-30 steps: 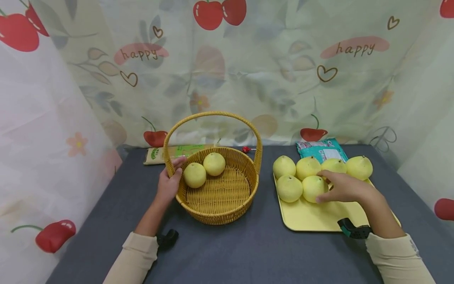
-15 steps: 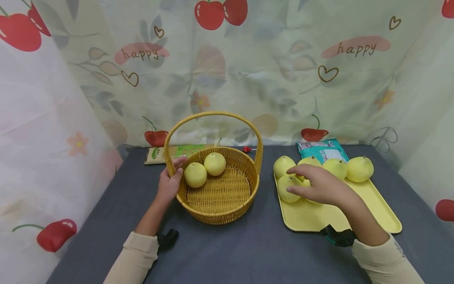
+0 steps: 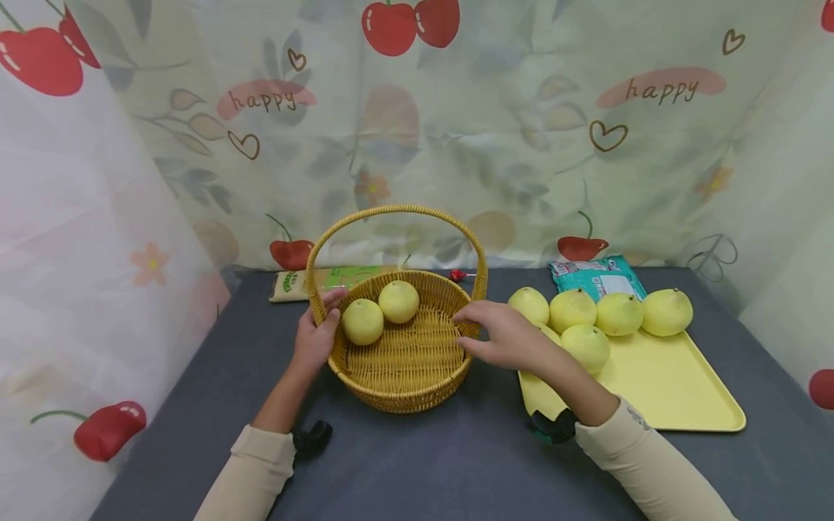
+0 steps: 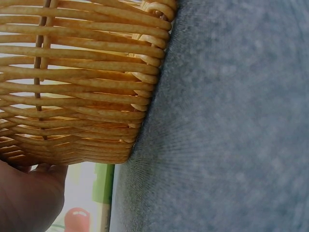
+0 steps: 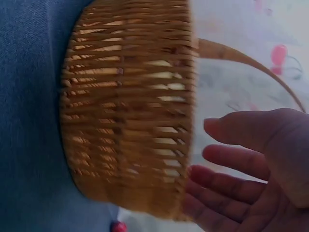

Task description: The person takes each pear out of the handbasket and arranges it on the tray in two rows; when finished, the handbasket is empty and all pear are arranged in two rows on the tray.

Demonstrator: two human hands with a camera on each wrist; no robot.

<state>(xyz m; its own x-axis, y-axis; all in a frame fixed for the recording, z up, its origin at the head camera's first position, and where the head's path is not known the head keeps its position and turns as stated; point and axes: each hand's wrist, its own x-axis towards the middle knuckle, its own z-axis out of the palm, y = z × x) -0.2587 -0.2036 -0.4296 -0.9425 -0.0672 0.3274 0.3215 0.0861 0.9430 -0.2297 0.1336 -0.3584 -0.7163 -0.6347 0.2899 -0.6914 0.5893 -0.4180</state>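
Note:
A round wicker basket (image 3: 404,394) with a tall arched handle stands on the dark tabletop. Two pale yellow-green round fruits (image 3: 363,322) lie together at its back left. My left hand (image 3: 317,336) grips the basket's left side where the handle meets the rim; the left wrist view shows part of this hand (image 4: 31,198) against the woven wall. At the opposite rim is my right hand (image 3: 504,334), fingers loosely spread and nothing between them. In the right wrist view its fingertips (image 5: 193,174) are right at the rim.
Right of the basket, a yellow tray (image 3: 677,383) bears several more of these fruits (image 3: 585,347), partly behind my right forearm. Behind the tray lies a teal packet (image 3: 596,277). A beige-and-green packet (image 3: 289,286) and a small red item (image 3: 458,275) lie behind the basket, before a printed curtain (image 3: 417,145).
My right hand has moved left from the fruits on the tray to the basket's right rim, carrying nothing. My left hand keeps its grip on the basket.

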